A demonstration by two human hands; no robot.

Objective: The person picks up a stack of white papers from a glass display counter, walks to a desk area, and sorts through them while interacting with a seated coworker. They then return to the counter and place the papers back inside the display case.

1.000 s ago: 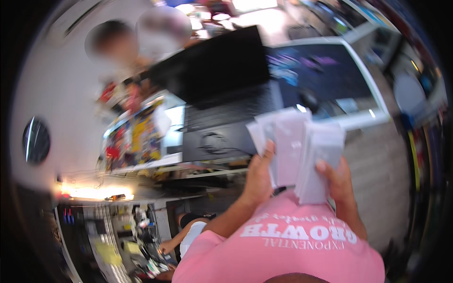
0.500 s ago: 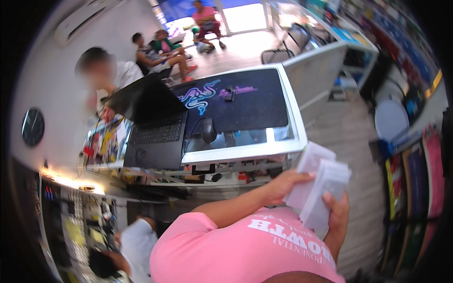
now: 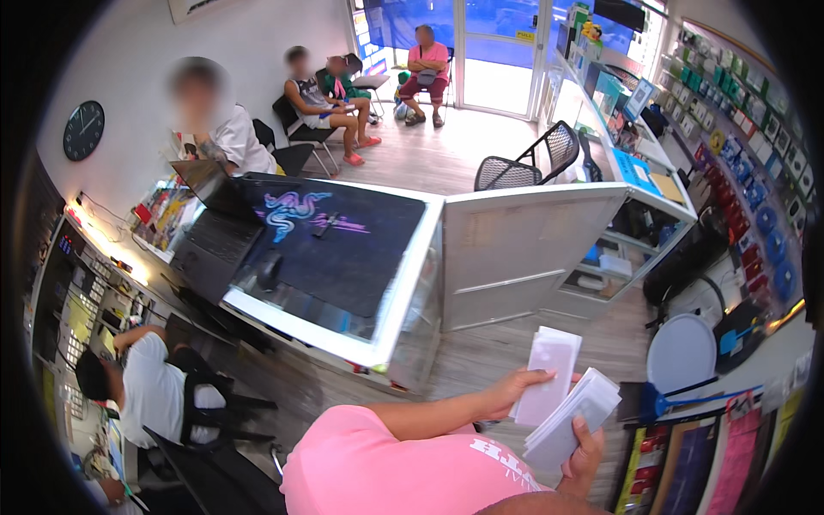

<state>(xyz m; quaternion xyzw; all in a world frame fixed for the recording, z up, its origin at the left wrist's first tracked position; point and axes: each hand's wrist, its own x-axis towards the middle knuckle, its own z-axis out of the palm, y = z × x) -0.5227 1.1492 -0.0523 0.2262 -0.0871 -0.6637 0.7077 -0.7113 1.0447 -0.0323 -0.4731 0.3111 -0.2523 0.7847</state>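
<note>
Both stacks have been pulled further apart than they were half a second ago, and the view's been swung round so more of the doorway side is shown. Each stack is pinched with the fingers nearly closed: the left-hand stack is gripped by the left hand, thumb laid across the top, and the right-hand stack by the right hand, thumb pressed on its face. The other fingers are mostly hidden underneath, so their exact curl can't be told.

Flat, thin, pale rectangles are seen in both, the left one a bit pinkish and neat, the right one whiter with edges fanned unevenly. They're held out in front of the pink shirt, above the wood-look floor, edges overlapping in view; whether they touch can't be made out.

Further out, the way ahead is blocked by a pale panel set beside the white-framed worktop, where a dark mat, mouse and laptop are laid out. Off right, a round pale seat is parked near packed wall racks.
</note>
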